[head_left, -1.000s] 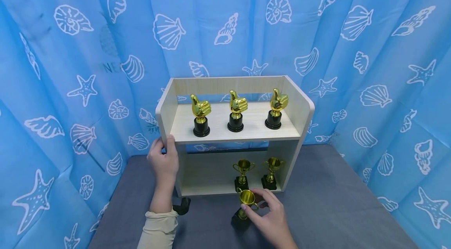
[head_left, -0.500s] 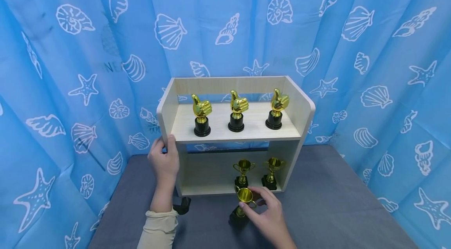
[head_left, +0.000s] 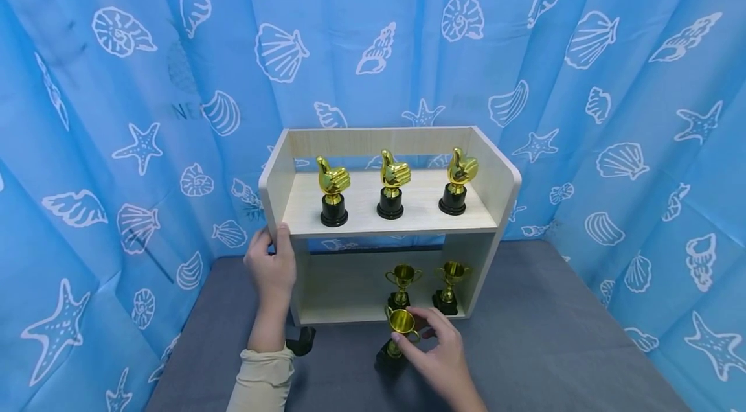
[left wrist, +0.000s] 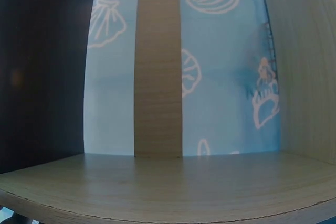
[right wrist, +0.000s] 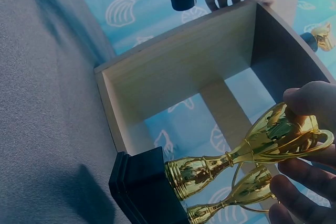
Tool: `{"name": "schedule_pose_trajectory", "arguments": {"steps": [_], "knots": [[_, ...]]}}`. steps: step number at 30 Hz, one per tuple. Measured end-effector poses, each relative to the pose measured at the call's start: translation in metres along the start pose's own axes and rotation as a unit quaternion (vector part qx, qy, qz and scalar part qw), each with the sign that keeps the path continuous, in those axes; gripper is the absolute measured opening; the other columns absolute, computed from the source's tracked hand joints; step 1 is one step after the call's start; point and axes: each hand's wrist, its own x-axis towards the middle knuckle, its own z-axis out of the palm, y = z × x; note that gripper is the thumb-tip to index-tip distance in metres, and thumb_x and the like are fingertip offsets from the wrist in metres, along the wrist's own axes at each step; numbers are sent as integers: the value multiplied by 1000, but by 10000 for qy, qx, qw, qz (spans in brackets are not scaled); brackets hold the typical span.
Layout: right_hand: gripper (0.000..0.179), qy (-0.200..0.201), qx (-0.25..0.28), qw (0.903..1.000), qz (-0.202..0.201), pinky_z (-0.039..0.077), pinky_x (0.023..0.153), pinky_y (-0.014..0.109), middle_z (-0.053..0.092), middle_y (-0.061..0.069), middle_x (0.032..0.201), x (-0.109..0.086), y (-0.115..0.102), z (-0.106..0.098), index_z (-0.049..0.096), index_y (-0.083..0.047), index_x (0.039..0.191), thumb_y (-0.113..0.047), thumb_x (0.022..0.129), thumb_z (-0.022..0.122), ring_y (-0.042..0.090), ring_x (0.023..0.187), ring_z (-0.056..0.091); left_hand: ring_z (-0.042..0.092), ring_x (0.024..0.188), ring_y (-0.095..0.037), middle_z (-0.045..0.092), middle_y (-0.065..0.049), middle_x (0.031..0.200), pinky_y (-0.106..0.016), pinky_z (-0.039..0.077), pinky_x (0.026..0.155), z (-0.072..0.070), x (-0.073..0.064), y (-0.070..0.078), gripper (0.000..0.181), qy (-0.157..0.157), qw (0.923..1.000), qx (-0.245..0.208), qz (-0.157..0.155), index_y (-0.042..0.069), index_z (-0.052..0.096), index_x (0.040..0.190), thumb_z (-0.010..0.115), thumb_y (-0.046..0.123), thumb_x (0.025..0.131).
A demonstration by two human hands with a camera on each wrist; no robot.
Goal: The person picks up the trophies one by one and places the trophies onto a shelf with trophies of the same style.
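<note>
My left hand [head_left: 274, 266] grips the left side panel of a pale wooden two-tier shelf [head_left: 390, 230], its thumb on the front edge. In front of the lower tier, my right hand [head_left: 443, 350] pinches a gold trophy cup [head_left: 402, 320] by the bowl near one handle. The right wrist view shows this held cup [right wrist: 205, 172] with its black base apart from its shadow on the cloth. Behind it, a second trophy cup [head_left: 402, 274] stands on the lower tier, partly hidden. Further right is a third trophy cup [head_left: 452, 276].
Three gold thumbs-up trophies [head_left: 395, 175] with black bases stand spaced along the upper tier. A grey cloth [head_left: 559, 328] covers the table. Blue shell-print curtains [head_left: 373, 36] hang behind and at both sides. A black object [head_left: 301, 341] sits at my left wrist.
My right hand has moved slightly left and toward the shelf with the trophy cup. My left hand keeps its grip on the side panel.
</note>
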Motion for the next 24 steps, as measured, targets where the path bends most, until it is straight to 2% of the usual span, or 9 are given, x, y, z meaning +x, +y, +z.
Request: {"name": "schedule_pose_trajectory", "arguments": {"steps": [10, 16, 24], "knots": [[38, 30, 126, 9998, -144, 55, 73, 27, 71, -15, 102, 3, 0, 3, 76, -26, 115, -21, 82, 94, 4, 84, 64, 64, 86, -28, 73, -18, 103, -34, 44, 72, 0, 0, 3, 40, 39, 10000, -9, 41, -1, 73, 86, 64, 33, 105], [38, 10, 118, 9999, -111, 57, 74, 30, 71, -15, 101, 4, 1, 5, 76, -23, 116, -22, 81, 94, 3, 84, 64, 65, 87, -29, 74, -18, 105, -37, 46, 73, 0, 0, 4, 39, 47, 10000, -53, 43, -2, 75, 90, 64, 32, 104], [38, 35, 119, 9998, -166, 57, 74, 32, 71, -15, 102, 5, 1, 7, 76, -26, 114, -22, 81, 94, 5, 84, 65, 65, 87, -29, 75, -19, 106, -29, 44, 71, 0, 0, 5, 38, 76, 9999, -12, 106, -3, 76, 92, 64, 31, 105]]}}
